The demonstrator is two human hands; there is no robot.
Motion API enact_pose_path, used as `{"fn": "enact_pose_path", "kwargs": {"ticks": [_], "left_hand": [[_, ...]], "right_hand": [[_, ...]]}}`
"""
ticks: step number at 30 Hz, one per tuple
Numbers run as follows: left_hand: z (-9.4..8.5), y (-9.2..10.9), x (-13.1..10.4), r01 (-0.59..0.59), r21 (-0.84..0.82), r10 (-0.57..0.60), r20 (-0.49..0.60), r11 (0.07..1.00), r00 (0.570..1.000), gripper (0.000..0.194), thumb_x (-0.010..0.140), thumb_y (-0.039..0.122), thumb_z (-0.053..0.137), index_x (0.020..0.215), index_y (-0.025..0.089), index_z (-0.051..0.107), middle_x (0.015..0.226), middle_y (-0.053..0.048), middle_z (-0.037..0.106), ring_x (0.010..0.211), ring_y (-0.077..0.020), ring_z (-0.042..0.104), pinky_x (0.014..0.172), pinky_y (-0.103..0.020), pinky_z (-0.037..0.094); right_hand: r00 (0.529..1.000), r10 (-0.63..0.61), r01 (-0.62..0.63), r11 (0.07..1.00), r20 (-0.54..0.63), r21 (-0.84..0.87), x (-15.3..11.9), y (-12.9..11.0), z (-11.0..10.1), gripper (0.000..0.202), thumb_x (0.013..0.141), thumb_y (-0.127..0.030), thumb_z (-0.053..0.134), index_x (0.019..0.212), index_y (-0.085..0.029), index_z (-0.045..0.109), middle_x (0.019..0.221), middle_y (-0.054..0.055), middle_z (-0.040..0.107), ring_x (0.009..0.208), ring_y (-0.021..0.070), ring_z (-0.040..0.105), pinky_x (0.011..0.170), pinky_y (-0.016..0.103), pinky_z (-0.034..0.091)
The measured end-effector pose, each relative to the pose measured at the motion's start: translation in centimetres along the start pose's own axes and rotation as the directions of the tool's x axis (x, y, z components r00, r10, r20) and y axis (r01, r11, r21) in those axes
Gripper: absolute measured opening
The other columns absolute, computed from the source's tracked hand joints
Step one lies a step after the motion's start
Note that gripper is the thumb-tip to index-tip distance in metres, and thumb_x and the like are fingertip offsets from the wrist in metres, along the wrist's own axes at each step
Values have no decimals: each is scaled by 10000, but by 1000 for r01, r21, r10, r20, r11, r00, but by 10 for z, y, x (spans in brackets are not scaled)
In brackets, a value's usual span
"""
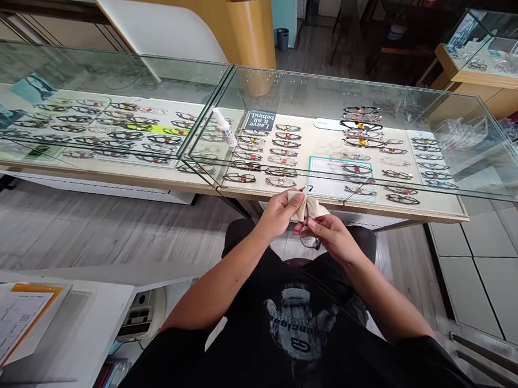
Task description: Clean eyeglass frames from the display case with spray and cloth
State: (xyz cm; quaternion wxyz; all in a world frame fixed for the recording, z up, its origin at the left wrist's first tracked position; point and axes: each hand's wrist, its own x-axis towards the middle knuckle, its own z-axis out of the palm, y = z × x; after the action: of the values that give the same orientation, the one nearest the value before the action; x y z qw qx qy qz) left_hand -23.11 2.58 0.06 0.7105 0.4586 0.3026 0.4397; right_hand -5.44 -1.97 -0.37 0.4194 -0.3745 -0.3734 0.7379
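Both hands meet in front of the glass display case, above the person's lap. My left hand (284,211) is closed on a cream cloth (313,207), its thumb pressed over the top. The fingers of my right hand (329,231) pinch a pair of eyeglasses (309,241) just below the cloth, touching its lower edge. One lens hangs under the right fingers, and a dark temple tip sticks out above the cloth. The rest of the frame is hidden by the cloth and fingers. A white spray bottle (224,128) stands on the glass top, ahead and to the left.
Rows of eyeglasses (283,153) lie inside the glass case (344,87) across the front. At the lower left is a white desk (76,333) with papers (19,319). A second display case (488,46) stands at the far right, and stools (346,18) are behind.
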Motion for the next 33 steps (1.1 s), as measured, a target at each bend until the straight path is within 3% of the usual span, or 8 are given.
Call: {"fn": "enact_pose_path", "kwargs": {"ticks": [5, 8, 13, 19, 24, 26, 30, 33], "left_hand": [[-7, 11, -3, 78, -7, -77, 115, 997, 990, 467, 861, 452, 884, 1124, 148, 647, 805, -33, 717, 650, -144, 678, 616, -251, 566], [-1, 7, -2, 49, -29, -48, 30, 998, 998, 504, 781, 427, 949, 1069, 151, 640, 741, 4, 680, 550, -102, 594, 539, -224, 514], [9, -2, 3, 3, -31, -8, -144, 1000, 990, 504, 915, 647, 760, 880, 169, 605, 561, 23, 585, 382, -79, 446, 379, -207, 373], [6, 7, -1, 79, -95, -75, 37, 992, 996, 536, 769, 473, 953, 1081, 164, 645, 745, -9, 685, 597, -125, 616, 567, -250, 542], [16, -3, 3, 14, -17, -17, -225, 1000, 974, 570, 875, 721, 758, 822, 182, 581, 539, 38, 537, 403, -74, 425, 402, -209, 344], [17, -4, 5, 16, 16, -11, -258, 1000, 966, 598, 908, 769, 676, 811, 189, 572, 525, 41, 514, 391, -80, 415, 392, -215, 332], [14, 7, 4, 31, 5, -31, -87, 999, 996, 525, 827, 601, 872, 1005, 177, 620, 682, 23, 618, 552, -108, 557, 530, -234, 490], [15, 12, 3, 28, 6, -27, -42, 1000, 999, 545, 769, 510, 945, 1031, 168, 611, 710, 26, 623, 577, -96, 544, 547, -221, 481]], "right_hand": [[1000, 9, -8, 1000, -19, 29, -1, -13, -4, 355, 809, -532, 921, 895, -209, 802, 940, 72, 842, 843, 213, 789, 862, 352, 595], [1000, -9, 9, 1000, -10, -1, 1, -12, -2, 375, 821, -540, 910, 963, -203, 826, 960, 82, 846, 877, 218, 789, 879, 353, 594], [1000, -22, 22, 1000, -9, 5, 3, -2, 3, 381, 835, -531, 900, 1003, -200, 814, 940, 88, 843, 877, 235, 790, 935, 394, 596], [998, 15, -10, 997, -63, 79, 0, -13, -3, 366, 800, -509, 933, 923, -208, 765, 954, 79, 837, 885, 223, 796, 941, 391, 601], [1000, -11, 11, 1000, -6, -9, 1, -8, 5, 378, 845, -531, 888, 993, -192, 811, 967, 93, 833, 914, 237, 780, 955, 400, 590], [999, -29, 29, 1000, -25, 1, 2, -5, 6, 370, 850, -532, 883, 984, -197, 802, 974, 91, 831, 930, 235, 777, 956, 395, 585], [993, -61, 66, 997, -103, 45, 3, -12, 2, 357, 817, -515, 916, 933, -214, 763, 936, 74, 823, 890, 221, 769, 925, 388, 588], [995, -72, 72, 997, -68, 7, 2, -19, 2, 372, 813, -536, 909, 967, -220, 788, 899, 70, 812, 878, 241, 761, 887, 398, 590]]}}
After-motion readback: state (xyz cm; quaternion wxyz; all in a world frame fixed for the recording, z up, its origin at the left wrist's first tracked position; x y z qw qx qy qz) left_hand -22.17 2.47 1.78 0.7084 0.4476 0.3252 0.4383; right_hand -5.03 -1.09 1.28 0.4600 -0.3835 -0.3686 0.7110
